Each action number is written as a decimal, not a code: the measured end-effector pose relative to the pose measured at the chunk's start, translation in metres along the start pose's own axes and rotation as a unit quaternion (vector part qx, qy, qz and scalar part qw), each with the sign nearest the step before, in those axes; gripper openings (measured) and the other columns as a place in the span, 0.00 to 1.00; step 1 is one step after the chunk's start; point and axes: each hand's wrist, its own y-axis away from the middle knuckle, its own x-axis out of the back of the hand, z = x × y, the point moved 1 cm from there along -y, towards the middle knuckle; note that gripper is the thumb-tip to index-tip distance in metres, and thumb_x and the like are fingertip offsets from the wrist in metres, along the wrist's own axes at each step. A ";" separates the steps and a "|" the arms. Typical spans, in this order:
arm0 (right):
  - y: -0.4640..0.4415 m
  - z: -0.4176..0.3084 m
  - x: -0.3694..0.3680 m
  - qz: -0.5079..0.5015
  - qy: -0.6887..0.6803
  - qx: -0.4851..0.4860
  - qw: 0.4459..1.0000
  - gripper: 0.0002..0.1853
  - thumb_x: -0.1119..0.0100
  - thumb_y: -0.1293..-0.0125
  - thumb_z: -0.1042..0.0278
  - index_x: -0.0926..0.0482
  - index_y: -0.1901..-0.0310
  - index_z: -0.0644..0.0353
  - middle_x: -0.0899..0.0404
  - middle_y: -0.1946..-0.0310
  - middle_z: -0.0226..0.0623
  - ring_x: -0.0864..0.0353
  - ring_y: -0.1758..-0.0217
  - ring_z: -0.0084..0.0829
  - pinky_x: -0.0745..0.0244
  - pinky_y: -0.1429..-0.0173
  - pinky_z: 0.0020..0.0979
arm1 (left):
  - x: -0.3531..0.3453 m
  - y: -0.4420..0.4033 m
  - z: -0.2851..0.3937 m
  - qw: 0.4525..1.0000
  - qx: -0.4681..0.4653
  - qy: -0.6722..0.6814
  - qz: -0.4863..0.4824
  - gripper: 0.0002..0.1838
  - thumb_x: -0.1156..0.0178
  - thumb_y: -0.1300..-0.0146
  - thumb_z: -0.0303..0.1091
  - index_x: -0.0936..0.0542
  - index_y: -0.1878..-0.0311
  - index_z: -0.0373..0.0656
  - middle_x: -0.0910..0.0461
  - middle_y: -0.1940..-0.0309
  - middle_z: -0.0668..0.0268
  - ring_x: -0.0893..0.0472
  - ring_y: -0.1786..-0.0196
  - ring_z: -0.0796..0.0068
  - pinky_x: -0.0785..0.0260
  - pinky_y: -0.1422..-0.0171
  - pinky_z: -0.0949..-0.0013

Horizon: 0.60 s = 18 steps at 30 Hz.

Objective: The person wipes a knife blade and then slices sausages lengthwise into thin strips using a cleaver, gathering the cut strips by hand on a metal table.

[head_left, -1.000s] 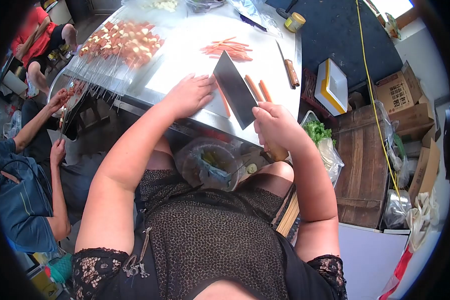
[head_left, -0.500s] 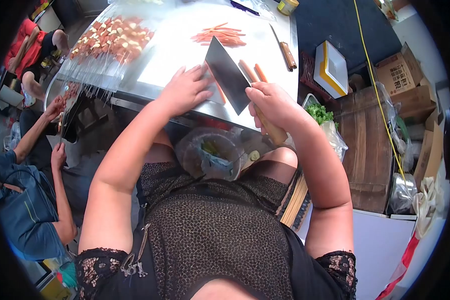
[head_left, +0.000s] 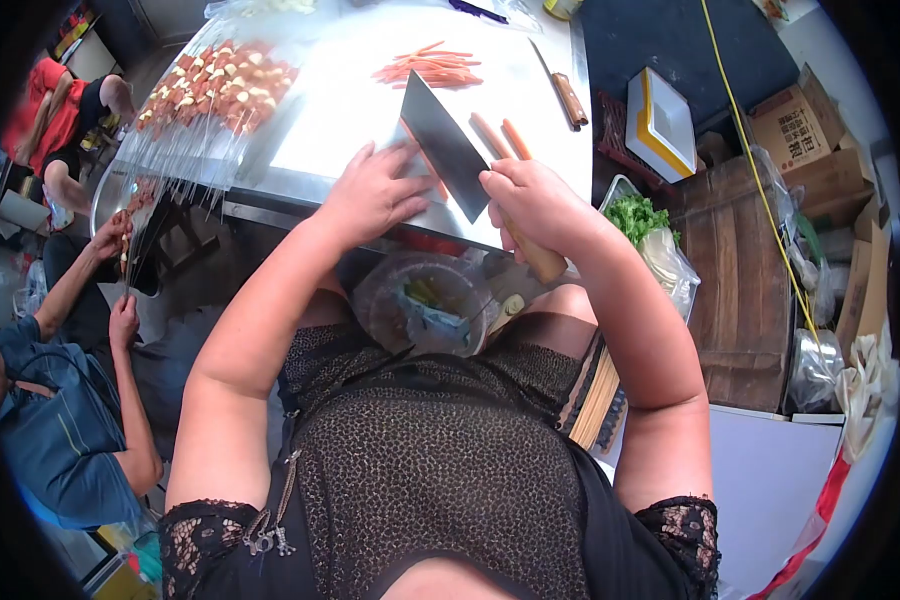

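Note:
My right hand (head_left: 535,205) is wrapped around the wooden handle (head_left: 542,262) of a broad cleaver (head_left: 440,140). Its dark blade slants over the white tabletop near the front edge. Just left of the blade, my left hand (head_left: 375,195) has its fingertips bent down against a carrot piece (head_left: 429,165), partly covered by the fingers and the blade. Two more carrot pieces (head_left: 500,135) lie to the right of the cleaver. Farther back is a pile of thin carrot sticks (head_left: 428,68).
Skewers of pink and pale chunks (head_left: 220,85) cover the table's left side. A wooden-handled knife (head_left: 567,98) lies at the right edge. Below hangs a lined bin (head_left: 425,300). Leafy greens (head_left: 638,222) sit to the right. At left, a co-worker's hands (head_left: 120,270) hold a skewer.
The whole view has shifted slightly. My left hand has moved a little with its fingers still beside the blade, and the cleaver stays in my right hand at much the same slant.

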 end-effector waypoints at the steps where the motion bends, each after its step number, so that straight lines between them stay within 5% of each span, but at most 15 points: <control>1: 0.001 -0.001 0.000 -0.003 0.007 0.002 1.000 0.16 0.57 0.24 0.61 0.28 0.58 0.68 0.26 0.78 0.35 0.23 0.82 0.27 0.24 0.79 0.32 | 0.001 0.000 0.001 1.000 -0.002 0.007 0.001 0.18 0.38 0.36 0.46 0.17 0.44 0.58 0.35 0.29 0.58 0.33 0.28 0.57 0.48 0.27 0.35; 18: 0.003 0.003 -0.013 0.013 -0.017 -0.027 0.999 0.16 0.56 0.24 0.60 0.27 0.58 0.66 0.27 0.78 0.33 0.23 0.80 0.26 0.25 0.78 0.31 | -0.001 0.003 0.007 1.000 -0.002 -0.013 0.005 0.17 0.38 0.36 0.45 0.17 0.45 0.58 0.34 0.29 0.59 0.33 0.28 0.57 0.49 0.25 0.36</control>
